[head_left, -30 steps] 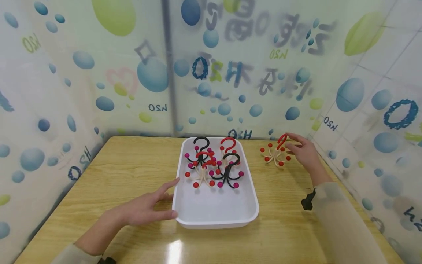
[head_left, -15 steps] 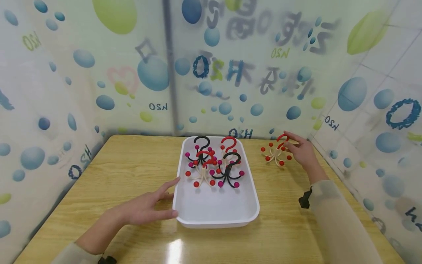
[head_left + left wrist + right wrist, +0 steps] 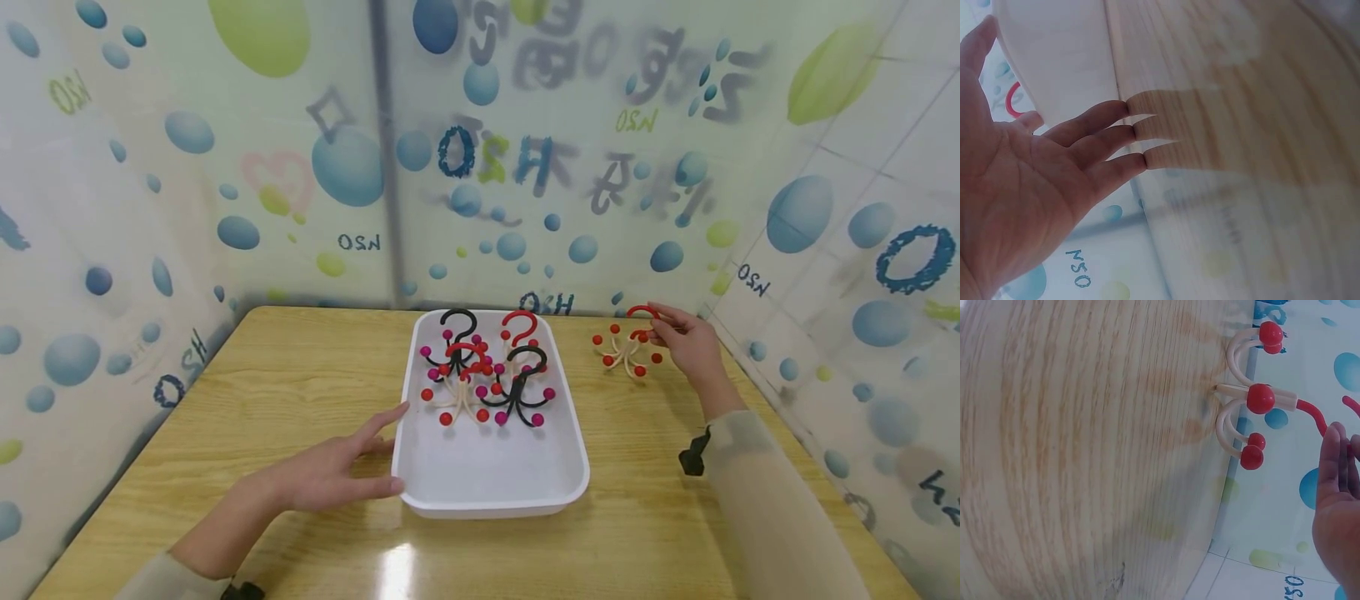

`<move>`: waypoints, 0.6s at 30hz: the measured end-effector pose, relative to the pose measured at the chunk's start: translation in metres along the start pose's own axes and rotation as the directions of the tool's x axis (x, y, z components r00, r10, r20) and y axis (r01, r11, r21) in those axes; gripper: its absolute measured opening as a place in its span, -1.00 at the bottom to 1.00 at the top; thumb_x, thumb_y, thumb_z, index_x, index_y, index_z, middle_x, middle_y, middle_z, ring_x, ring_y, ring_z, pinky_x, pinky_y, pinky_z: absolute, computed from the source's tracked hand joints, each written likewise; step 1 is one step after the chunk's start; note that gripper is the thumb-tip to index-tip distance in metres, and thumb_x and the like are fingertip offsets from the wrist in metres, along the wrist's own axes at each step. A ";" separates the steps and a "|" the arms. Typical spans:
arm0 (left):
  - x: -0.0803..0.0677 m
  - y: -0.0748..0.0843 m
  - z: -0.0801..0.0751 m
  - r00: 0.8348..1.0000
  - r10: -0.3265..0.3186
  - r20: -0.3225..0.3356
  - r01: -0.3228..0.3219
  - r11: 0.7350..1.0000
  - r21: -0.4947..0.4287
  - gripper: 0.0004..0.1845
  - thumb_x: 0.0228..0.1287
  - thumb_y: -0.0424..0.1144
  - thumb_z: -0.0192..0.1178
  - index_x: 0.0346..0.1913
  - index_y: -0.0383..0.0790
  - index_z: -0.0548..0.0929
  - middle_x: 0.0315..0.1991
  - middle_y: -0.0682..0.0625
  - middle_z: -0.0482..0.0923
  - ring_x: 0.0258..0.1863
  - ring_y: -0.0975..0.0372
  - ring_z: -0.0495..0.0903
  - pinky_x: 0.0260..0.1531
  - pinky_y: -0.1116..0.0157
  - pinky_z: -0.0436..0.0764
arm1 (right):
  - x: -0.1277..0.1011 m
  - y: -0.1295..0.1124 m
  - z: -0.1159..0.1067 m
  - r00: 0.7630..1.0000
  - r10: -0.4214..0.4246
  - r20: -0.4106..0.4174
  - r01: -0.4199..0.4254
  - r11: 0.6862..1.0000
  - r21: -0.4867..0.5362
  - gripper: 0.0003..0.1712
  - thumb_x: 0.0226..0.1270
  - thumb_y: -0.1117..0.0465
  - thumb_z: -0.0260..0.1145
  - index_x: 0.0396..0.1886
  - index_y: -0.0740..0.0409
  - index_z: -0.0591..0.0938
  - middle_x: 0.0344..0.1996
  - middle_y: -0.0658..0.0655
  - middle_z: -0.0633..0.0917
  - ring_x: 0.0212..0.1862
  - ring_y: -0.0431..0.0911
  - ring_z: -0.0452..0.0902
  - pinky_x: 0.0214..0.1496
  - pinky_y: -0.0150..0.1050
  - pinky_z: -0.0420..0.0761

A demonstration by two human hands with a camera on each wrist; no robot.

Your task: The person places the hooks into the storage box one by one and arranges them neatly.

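A cream multi-arm hook hanger (image 3: 624,357) with red ball tips and a red hook (image 3: 1310,414) stands on the table to the right of the white tray (image 3: 487,479). My right hand (image 3: 693,354) pinches that hook between thumb and fingers; the hook's curve now arches to the left. In the right wrist view my right hand (image 3: 1338,515) is partly cut off by the frame edge. My left hand (image 3: 322,475) lies at the tray's left side, index finger and thumb spread against its rim. The left wrist view shows three fingers extended below the tray (image 3: 1060,50).
Inside the tray, toward its back, stand two black hangers (image 3: 516,392) with magenta balls and two cream ones (image 3: 462,402) with red balls and red hooks. The wooden table (image 3: 300,367) meets a bubble-patterned curtain (image 3: 300,258) at the back and sides.
The red hook of the right-hand hanger has turned from a narrow, slanted look to a wide arch opening left. My right hand has shifted slightly with it; the left hand stays put.
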State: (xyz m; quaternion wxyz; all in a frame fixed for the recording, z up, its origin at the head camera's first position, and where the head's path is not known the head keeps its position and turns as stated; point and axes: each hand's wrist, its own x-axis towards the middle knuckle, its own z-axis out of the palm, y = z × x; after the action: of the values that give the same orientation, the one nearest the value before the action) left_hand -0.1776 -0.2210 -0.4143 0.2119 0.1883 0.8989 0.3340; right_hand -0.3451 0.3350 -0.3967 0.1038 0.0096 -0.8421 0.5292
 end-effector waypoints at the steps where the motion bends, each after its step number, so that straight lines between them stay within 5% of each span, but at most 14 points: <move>1: 0.000 0.000 0.000 1.000 0.000 0.000 0.000 1.000 -0.001 0.08 0.47 0.31 0.35 0.81 0.33 -0.11 0.59 -0.20 0.50 0.63 -0.33 0.34 0.51 -0.51 0.30 | -0.001 0.000 0.000 1.000 -0.003 0.000 0.003 1.000 -0.007 -0.44 0.77 0.15 0.23 0.63 0.16 0.49 -0.20 -0.29 0.67 -0.14 -0.37 0.78 -0.06 -0.57 0.74; 18: 0.000 0.000 0.000 1.000 0.011 -0.003 -0.011 1.000 0.011 0.08 0.48 0.31 0.34 0.82 0.30 -0.10 0.58 -0.19 0.52 0.62 -0.32 0.37 0.50 -0.50 0.32 | -0.031 -0.015 -0.010 0.995 -0.101 0.028 0.100 0.995 0.017 -0.43 0.75 0.16 0.25 0.61 0.22 0.50 -0.20 -0.39 0.73 -0.17 -0.44 0.76 -0.04 -0.54 0.76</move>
State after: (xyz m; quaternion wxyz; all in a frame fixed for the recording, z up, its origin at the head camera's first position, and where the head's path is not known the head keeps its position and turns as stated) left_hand -0.1771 -0.2207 -0.4143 0.2078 0.1937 0.9000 0.3307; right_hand -0.3112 0.3344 -0.3848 0.1179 0.0605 -0.8378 0.5296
